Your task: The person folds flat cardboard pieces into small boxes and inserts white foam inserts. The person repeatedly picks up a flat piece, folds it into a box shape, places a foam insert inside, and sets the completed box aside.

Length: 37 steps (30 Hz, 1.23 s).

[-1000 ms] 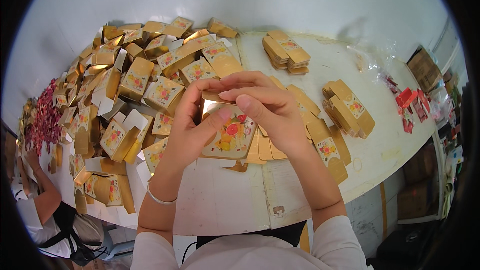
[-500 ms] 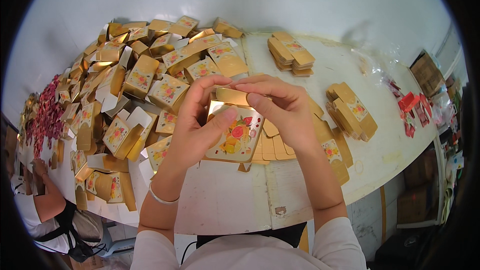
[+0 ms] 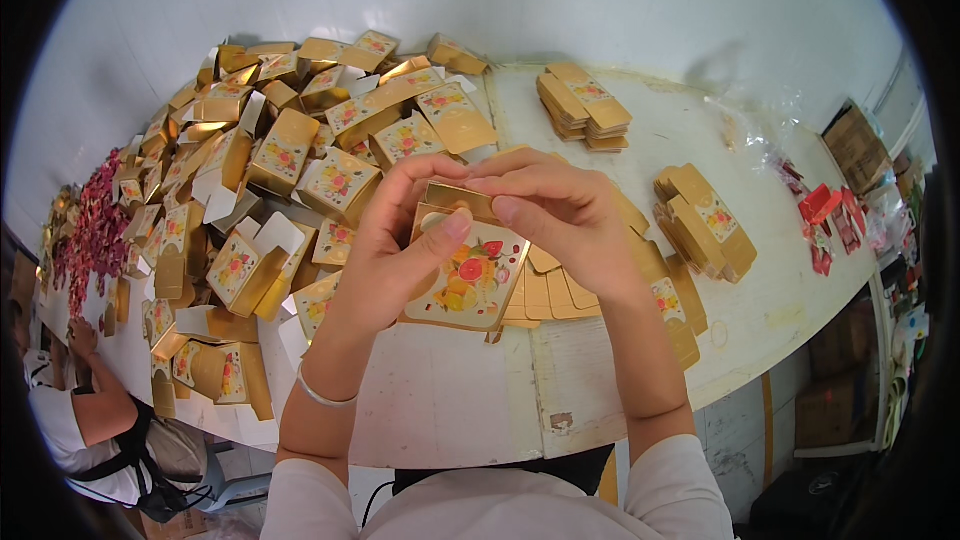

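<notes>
The white worktop carries everything: a big heap of folded gold card boxes with fruit-printed panels fills its left half, a short stack of flat gold box blanks lies near the far edge, and a second small cluster of gold blanks sits at the right. Above the middle, both hands hold one gold card box with a fruit picture on its face — lifted off the surface, tilted toward the person. The left hand grasps its left side, thumb pressed on the printed face; the right hand pinches the top flap with fingertips curled over it.

The step looks like closing the top flap. It would go best with the left thumb keeping the body square while the right fingers press the flap along its crease, not across it, so the thin card does not buckle.

Open room is scarce to the left; the bare strip near the front edge and the patch between the two blank stacks are free. A person in a white sleeve works at the lower left, well apart.
</notes>
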{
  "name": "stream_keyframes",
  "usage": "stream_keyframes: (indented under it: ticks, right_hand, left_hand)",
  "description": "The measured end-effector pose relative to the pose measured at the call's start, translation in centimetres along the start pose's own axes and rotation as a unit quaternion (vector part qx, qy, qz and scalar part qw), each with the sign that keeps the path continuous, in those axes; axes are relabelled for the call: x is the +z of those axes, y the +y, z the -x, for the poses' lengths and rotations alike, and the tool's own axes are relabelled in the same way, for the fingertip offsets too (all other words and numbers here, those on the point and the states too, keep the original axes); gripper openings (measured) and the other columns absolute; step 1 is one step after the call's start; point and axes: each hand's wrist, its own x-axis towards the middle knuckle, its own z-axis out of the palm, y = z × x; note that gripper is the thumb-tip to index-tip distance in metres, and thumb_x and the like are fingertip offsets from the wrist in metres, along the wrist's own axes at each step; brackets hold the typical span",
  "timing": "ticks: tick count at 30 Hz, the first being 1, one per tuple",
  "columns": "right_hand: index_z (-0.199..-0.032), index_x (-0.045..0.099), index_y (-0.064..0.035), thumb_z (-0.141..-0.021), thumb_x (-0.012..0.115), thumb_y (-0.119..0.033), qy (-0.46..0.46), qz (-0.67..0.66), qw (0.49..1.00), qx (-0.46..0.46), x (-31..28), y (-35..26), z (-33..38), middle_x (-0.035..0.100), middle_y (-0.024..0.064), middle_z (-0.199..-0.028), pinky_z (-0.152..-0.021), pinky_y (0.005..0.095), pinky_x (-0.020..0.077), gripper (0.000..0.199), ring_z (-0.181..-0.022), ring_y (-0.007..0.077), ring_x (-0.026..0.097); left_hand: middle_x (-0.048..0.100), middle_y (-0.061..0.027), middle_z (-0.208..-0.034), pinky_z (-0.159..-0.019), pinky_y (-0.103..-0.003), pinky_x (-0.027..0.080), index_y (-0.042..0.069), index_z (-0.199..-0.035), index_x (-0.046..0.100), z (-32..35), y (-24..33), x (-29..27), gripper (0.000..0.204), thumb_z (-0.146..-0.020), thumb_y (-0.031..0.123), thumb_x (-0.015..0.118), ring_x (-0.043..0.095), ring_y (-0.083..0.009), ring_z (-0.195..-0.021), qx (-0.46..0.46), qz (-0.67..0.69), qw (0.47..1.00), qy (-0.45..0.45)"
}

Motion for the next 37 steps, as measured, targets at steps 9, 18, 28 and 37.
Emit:
stream_keyframes:
  ticks: [9, 18, 28, 37]
  right_hand:
    - [-0.097, 0.064, -0.0038, -0.076, 0.057, 0.004, -0.087, -0.064, 0.994, -0.011, -0.5, -0.3, -0.2, 0.056, 0.0093, -0.102, -0.073, 0.0253, 0.044, 0.023, -0.09, 0.0149, 0.053]
    - [-0.095, 0.064, 0.002, -0.075, 0.056, -0.001, -0.124, -0.043, 0.991, -0.039, -0.5, -1.3, 0.2, 0.054, 0.0156, -0.107, -0.093, 0.0397, 0.0354, 0.021, -0.108, 0.0282, 0.046]
    - [-0.093, 0.058, 0.0033, -0.09, 0.044, -0.016, -0.001, 0.175, 0.966, -0.188, 2.1, 0.9, 0.5, 0.058, 0.0132, -0.1, -0.089, 0.0376, 0.0392, 0.024, -0.105, 0.0309, 0.05]
    - [-0.097, 0.06, -0.0005, -0.09, 0.045, -0.022, 0.171, 0.176, 0.969, -0.016, -3.1, -3.4, 0.3, 0.059, 0.0112, -0.1, -0.09, 0.0305, 0.0366, 0.026, -0.105, 0.0198, 0.049]
  left_hand:
    - [0.05, -0.0024, -0.098, -0.077, -0.023, 0.039, 0.004, -0.105, 0.045, 0.3, -0.2, -1.0, 0.031, -0.08, 0.01, 0.061, 0.048, -0.0093, -0.088, -0.001, 0.004, 1.0, -0.028]
    - [0.051, -0.0041, -0.099, -0.079, -0.026, 0.04, 0.005, -0.1, 0.046, 0.6, -0.2, -0.3, 0.035, -0.073, 0.007, 0.068, 0.049, -0.0109, -0.089, 0.064, 0.024, 0.996, -0.063]
    - [0.055, -0.0117, -0.103, -0.084, -0.028, 0.038, 0.004, -0.088, 0.047, 0.8, -0.7, 0.7, 0.016, -0.079, 0.005, 0.061, 0.05, -0.0151, -0.094, 0.094, 0.01, 0.993, 0.064]
    - [0.021, -0.0132, -0.14, -0.094, -0.061, 0.021, 0.019, -0.133, 0.029, -2.1, 7.2, -15.1, 0.084, -0.064, 0.033, 0.074, 0.018, -0.035, -0.129, 0.038, -0.866, 0.36, 0.345]
